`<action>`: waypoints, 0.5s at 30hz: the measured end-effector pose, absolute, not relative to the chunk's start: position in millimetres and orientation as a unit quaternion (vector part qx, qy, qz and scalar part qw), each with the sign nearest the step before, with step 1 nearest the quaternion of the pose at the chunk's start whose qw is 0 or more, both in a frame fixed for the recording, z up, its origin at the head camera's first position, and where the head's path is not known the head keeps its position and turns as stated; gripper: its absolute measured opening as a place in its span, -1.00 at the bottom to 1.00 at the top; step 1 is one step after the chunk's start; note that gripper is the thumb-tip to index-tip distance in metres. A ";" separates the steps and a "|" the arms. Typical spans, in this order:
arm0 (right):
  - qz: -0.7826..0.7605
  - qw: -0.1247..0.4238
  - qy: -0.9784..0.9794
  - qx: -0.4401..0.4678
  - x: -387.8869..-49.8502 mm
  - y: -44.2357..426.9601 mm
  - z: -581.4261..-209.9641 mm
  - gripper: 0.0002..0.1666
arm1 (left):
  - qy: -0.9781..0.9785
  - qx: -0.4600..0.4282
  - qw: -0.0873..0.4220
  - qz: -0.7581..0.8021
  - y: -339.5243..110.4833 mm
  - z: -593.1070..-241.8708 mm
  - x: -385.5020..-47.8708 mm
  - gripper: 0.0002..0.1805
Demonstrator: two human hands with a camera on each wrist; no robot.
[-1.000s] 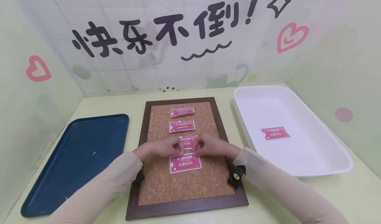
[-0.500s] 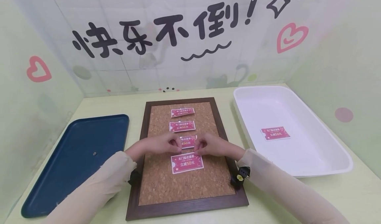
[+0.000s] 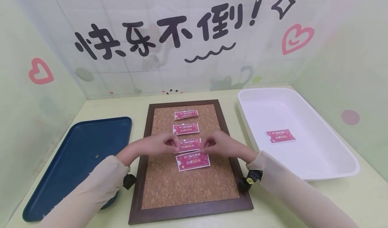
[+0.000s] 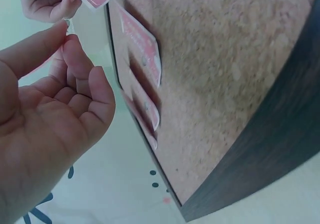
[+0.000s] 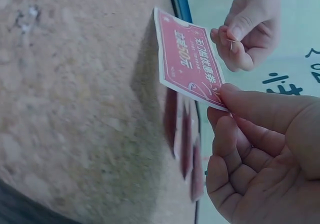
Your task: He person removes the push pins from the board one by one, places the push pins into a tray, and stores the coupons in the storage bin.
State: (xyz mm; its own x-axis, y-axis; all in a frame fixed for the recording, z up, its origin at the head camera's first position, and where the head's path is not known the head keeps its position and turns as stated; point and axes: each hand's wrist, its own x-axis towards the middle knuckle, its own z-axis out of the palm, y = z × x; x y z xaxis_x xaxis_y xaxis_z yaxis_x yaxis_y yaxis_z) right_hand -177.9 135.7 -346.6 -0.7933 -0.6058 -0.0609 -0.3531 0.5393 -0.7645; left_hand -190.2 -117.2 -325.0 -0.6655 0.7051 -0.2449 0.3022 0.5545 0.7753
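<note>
Pink-and-white paper coupon [image 3: 193,160], one: tilted, its upper right corner pinched in my right hand's [image 3: 224,145] grip. Risk: single-corner hold may let it swivel and sit crooked. Pin-like item [image 5: 233,44], one: in my left hand's [image 3: 160,143] fingertip pinch; so fine, it may slip and drop. Beneath: corkboard [image 3: 191,191], with a row of three coupons [image 3: 186,129] just beyond. Against a second ago: hands wider apart, coupon nearer that row.

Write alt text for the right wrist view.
Right hand pinching a pink coupon by one corner above a cork board. Beyond it, the left hand holds what looks like a thin pin, and more coupons show blurred on the board.
</note>
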 end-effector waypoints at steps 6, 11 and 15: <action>-0.392 0.134 0.865 -0.283 -177.8 141.8 -335.8 -0.96 | 0.837 0.312 0.262 0.366 -127.3 -317.0 -188.9 -0.89; -0.396 0.120 0.868 -0.277 -176.2 148.9 -324.3 -0.94 | 0.833 0.323 0.252 0.373 -136.7 -308.2 -188.2 -0.89; -0.396 0.099 0.868 -0.282 -177.1 155.5 -317.7 -0.93 | 0.842 0.317 0.245 0.360 -143.8 -301.8 -186.2 -0.89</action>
State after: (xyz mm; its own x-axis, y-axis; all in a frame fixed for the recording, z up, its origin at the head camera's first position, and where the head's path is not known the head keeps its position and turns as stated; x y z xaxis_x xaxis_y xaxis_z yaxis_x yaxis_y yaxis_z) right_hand -177.1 155.5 -317.7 -0.8214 -0.5680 0.0514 -0.4116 0.5280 -0.7429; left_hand -186.2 -143.8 -301.8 -0.6789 0.7110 -0.1834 0.3586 0.5390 0.7621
